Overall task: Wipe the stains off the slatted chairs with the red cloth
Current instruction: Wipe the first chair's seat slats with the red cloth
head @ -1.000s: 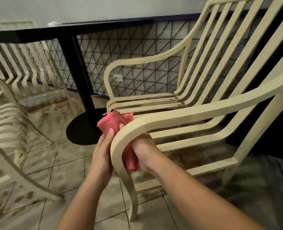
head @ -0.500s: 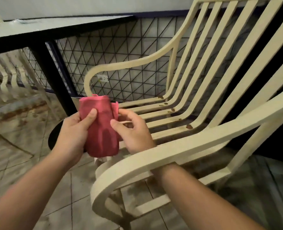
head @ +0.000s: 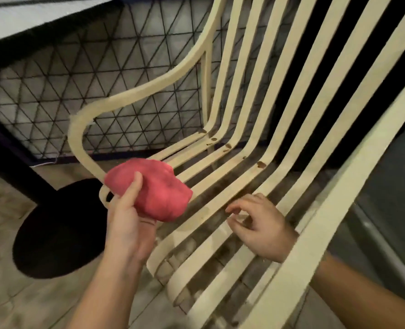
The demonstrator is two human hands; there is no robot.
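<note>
A cream slatted chair (head: 263,129) fills the middle and right of the head view, seat slats running toward me. Brown stains (head: 261,164) dot the slats where the seat bends up into the back. My left hand (head: 128,224) grips the bunched red cloth (head: 157,188) just above the seat's front left edge, thumb pressed on top of it. My right hand (head: 260,224) reaches under the near armrest and hovers over the seat slats, fingers loosely curled, holding nothing.
A dark table with a pale top (head: 19,22) stands at the upper left; its black round base (head: 54,229) sits on the tiled floor beside the chair. A black wire mesh fence (head: 102,86) runs behind the chair. The near armrest (head: 339,222) crosses over my right forearm.
My right hand has let go of the cloth and dropped toward the seat slats. My left hand now holds the cloth alone, bunched. The view has moved closer over the seat.
</note>
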